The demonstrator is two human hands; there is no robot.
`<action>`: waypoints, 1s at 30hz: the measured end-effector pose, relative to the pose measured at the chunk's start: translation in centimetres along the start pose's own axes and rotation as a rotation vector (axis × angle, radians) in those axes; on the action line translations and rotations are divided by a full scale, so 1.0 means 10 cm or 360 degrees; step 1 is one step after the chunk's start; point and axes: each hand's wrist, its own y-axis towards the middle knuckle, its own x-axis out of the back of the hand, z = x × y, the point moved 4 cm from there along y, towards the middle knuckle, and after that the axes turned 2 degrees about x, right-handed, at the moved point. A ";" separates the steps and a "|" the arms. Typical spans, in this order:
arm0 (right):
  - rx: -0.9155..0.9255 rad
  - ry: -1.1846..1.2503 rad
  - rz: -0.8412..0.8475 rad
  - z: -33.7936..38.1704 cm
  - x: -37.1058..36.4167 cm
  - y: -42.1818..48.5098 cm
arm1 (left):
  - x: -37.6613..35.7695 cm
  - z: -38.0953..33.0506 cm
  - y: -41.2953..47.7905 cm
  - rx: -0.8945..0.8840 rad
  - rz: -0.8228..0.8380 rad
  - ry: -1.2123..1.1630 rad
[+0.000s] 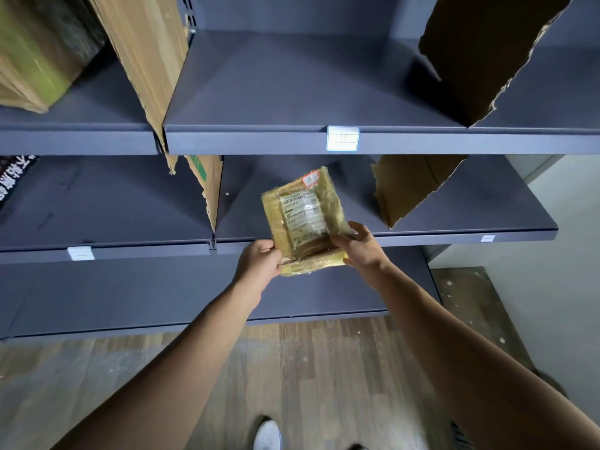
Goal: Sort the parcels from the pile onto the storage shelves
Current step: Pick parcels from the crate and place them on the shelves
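A dark grey-blue metal shelving unit [292,92] fills the view, three tiers deep, above a worn wood-plank floor [324,368]. My two bare forearms reach forward from the bottom corners toward the middle tier [470,209].

Torn sheets of brown cardboard stand as dividers. On the top tier there is one at the left [146,53] and one at the right [480,53]. The middle tier has a smaller left divider [207,186] and a smaller right divider [409,186], which wall off the bay in front of me. A cardboard box [35,53] sits in the top-left bay, and a dark item with white print [16,177] shows at the far left of the middle tier.

The parcel [303,216] is tan, wrapped in clear plastic, with a white shipping label and a small red-edged sticker. I hold it tilted at the front lip of the middle tier, between the two smaller dividers. I cannot tell whether it touches the shelf.

My left hand [259,259] has its fingers curled round the lower left corner. My right hand [362,251] grips the lower right edge.

A white label holder [342,138] is clipped to the top tier's lip. A white shoe [268,435] shows below.
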 end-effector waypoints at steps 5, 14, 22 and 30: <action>0.0188 -0.0515 -0.0265 0.13 0.00 0.12 | 0.02 -0.18 0.00 -0.0095 -0.0118 -0.0179; 0.0312 -0.0759 -0.0330 0.44 -0.15 0.30 | 0.02 -0.44 0.28 -0.0066 -0.0076 -0.0042; 0.0278 -0.0719 -0.0084 0.53 -0.29 0.40 | 0.06 -0.63 0.50 -0.0227 0.0111 0.0219; 0.0110 -0.0349 -0.0039 0.26 0.00 0.00 | -0.03 -0.61 0.18 -0.0430 -0.0034 0.0481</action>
